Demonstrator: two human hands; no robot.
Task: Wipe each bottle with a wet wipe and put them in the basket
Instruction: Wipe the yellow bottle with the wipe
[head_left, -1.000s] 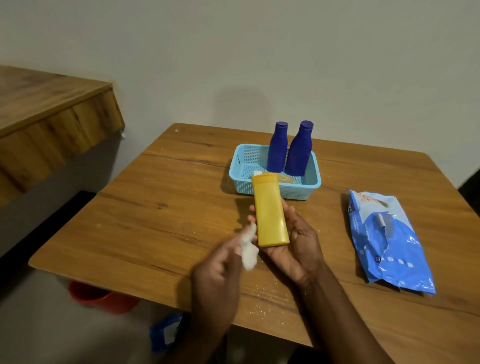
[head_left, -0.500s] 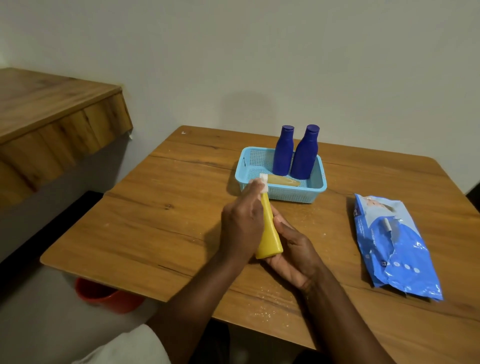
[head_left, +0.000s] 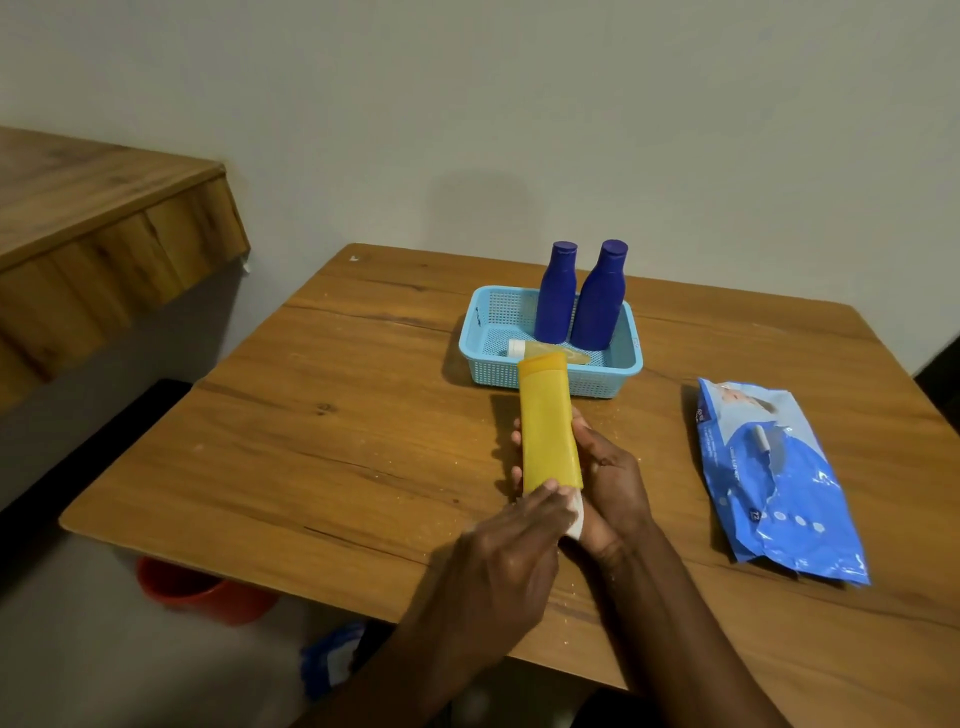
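Note:
My right hand holds a yellow bottle from below, its cap end pointing toward the basket. My left hand pinches a white wet wipe against the bottle's near end. The light blue basket stands behind on the table. Two dark blue bottles stand upright in it, and a pale yellow bottle with a white cap lies on the basket floor.
A blue pack of wet wipes lies on the wooden table to the right. A wooden ledge juts out at the left. An orange bucket and a blue wrapper sit on the floor below the table's near edge.
My left hand slid the wipe from the bottle's cap end down to its near end. The bottle has turned so its broad face shows again.

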